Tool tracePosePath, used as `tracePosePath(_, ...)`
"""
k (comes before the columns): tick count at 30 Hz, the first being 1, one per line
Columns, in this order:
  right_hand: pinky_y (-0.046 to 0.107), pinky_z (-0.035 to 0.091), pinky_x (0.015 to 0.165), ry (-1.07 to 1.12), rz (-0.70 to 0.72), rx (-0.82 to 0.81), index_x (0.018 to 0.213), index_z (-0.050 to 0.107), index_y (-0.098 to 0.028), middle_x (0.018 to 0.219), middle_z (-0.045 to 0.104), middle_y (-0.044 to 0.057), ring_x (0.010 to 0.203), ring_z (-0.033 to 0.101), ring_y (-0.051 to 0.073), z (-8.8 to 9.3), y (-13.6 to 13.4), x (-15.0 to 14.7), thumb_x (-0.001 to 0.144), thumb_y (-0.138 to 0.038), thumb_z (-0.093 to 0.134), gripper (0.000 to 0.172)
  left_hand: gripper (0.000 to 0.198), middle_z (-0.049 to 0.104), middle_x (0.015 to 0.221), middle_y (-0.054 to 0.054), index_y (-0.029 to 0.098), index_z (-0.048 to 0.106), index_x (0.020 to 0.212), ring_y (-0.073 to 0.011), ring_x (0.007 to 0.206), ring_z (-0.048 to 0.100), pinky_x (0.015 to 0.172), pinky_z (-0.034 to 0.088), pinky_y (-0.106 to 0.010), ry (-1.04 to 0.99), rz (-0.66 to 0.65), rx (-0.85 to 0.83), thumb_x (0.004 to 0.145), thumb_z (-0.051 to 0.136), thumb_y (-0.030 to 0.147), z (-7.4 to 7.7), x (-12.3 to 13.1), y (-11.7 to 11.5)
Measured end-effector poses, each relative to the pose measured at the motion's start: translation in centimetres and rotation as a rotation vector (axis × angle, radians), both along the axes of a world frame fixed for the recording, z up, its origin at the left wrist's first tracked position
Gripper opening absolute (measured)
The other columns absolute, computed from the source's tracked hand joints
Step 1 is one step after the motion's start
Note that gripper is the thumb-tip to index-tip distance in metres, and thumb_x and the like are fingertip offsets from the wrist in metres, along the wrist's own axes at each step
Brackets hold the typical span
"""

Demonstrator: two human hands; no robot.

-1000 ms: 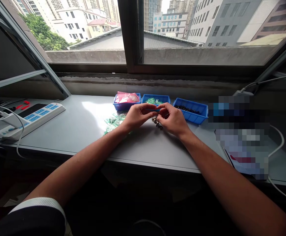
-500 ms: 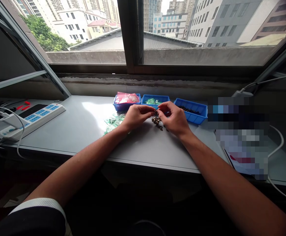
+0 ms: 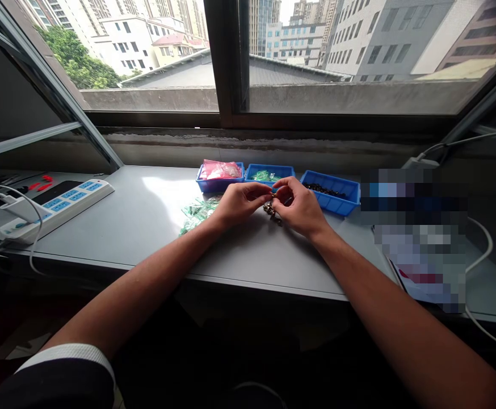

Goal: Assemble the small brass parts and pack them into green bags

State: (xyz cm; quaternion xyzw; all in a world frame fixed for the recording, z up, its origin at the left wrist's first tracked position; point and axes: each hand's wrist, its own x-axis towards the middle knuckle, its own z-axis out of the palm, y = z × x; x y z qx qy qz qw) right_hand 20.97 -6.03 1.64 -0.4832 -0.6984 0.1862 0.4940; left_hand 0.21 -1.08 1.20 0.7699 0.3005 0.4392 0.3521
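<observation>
My left hand and my right hand meet fingertip to fingertip over the table. Between their pinched fingers is a small brass-coloured piece, too small to name and partly covered by the fingers. Just below, a little pile of dark bronze metal pieces lies on the table, its right side hidden by my right hand. Beside my left hand, to its left, several green-and-clear small plastic packets are heaped.
Along the back stand three blue trays: one with a pink bag, one with green packets, one with dark small parts. A white power strip lies at left. Blurred-out items and a white cable are at right.
My fingertips have come slightly closer together around the small piece, and my right hand has shifted a little left, covering more of the bronze pile. Everything else stays put.
</observation>
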Motion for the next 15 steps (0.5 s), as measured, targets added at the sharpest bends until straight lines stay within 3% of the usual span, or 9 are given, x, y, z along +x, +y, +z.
tracePosePath(3,0.041,0.063,0.080,-0.023,-0.030,0.040,0.104,0.076,-0.026,0.091,0.080,0.003,0.077,0.073,0.023,0.2,-0.1,0.0,0.090,-0.025,0.075,0.014,0.044,0.088,0.100,-0.010,0.017,0.090,0.105,-0.0244,0.090,0.082,0.083,0.064,-0.034,0.083,0.038,-0.007,0.101,0.079,0.060,0.6,-0.2,-0.3)
tracePosePath(6,0.042,0.064,0.081,-0.020,-0.039,0.060,0.097,0.076,-0.026,0.094,0.083,0.004,0.082,0.075,0.024,0.3,-0.1,0.0,0.093,-0.030,0.078,0.006,0.050,0.087,0.094,-0.010,0.018,0.091,0.099,-0.0234,0.085,0.081,0.076,0.061,-0.031,0.120,0.023,-0.031,0.101,0.077,0.066,1.0,-0.4,-0.5)
tracePosePath(12,0.041,0.063,0.084,-0.070,0.025,0.115,0.097,0.079,-0.026,0.103,0.084,0.005,0.093,0.078,0.026,-0.1,0.1,0.2,0.090,-0.017,0.073,0.012,0.041,0.089,0.101,-0.009,0.019,0.092,0.112,-0.0246,0.088,0.082,0.085,0.066,-0.036,0.019,0.001,-0.099,0.092,0.090,0.055,0.4,-0.4,0.0)
tracePosePath(15,0.043,0.063,0.087,-0.032,0.008,0.083,0.099,0.079,-0.025,0.102,0.085,0.005,0.092,0.079,0.025,0.1,-0.1,0.1,0.094,-0.023,0.074,0.007,0.034,0.089,0.107,-0.010,0.019,0.091,0.111,-0.0260,0.098,0.084,0.097,0.068,-0.040,-0.045,0.005,-0.092,0.090,0.093,0.046,0.0,-0.3,0.4)
